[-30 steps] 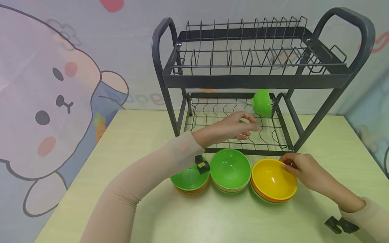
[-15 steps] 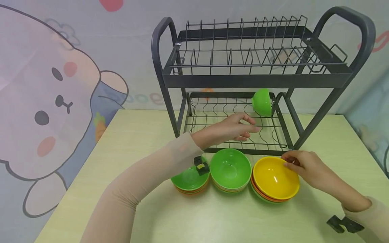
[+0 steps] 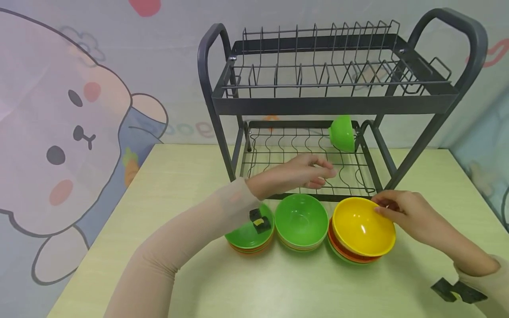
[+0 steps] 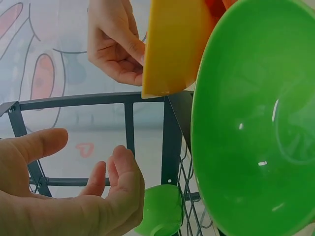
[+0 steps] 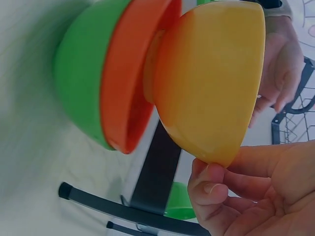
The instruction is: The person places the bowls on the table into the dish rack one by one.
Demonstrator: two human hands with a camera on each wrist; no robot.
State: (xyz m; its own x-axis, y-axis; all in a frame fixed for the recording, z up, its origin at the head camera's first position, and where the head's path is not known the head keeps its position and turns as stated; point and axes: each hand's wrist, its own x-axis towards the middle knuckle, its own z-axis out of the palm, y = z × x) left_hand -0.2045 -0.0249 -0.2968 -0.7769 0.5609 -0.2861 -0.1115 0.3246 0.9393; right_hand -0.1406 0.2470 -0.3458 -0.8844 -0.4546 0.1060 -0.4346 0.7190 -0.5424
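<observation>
My right hand (image 3: 411, 216) pinches the rim of a yellow bowl (image 3: 363, 227) between thumb and fingers. In the right wrist view the yellow bowl (image 5: 211, 83) is tilted and partly lifted out of an orange bowl (image 5: 125, 73), which nests in a green bowl (image 5: 81, 73). My left hand (image 3: 300, 174) hovers before the rack's lower tier, fingers loosely bent and holding nothing. The left wrist view shows a gap between its thumb and fingers (image 4: 125, 182). Beyond it, a green bowl (image 3: 343, 134) stands on its side at the back right of the lower tier.
A black two-tier dish rack (image 3: 334, 106) stands on the pale table (image 3: 191, 176). In front of it are a middle stack topped by a green bowl (image 3: 301, 221) and a left stack topped by another green bowl (image 3: 242, 236), partly covered by my left sleeve (image 3: 191, 238).
My right hand has raised the yellow bowl and shifted it slightly right and back, exposing more of the orange bowl below. My left hand has dropped slightly to the left.
</observation>
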